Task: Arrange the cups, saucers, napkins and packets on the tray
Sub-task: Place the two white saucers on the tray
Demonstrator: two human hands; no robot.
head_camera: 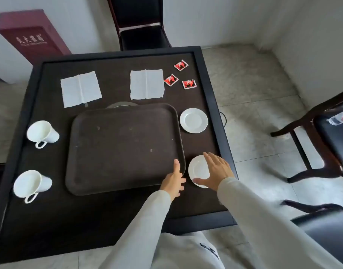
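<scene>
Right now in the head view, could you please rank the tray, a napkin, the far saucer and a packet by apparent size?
1. tray
2. napkin; both look alike
3. far saucer
4. packet; all three look alike

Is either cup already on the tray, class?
No: the far cup and the near cup both sit on the table, left of the tray.

Arms forward — left hand curled, right hand flat, spread
</scene>
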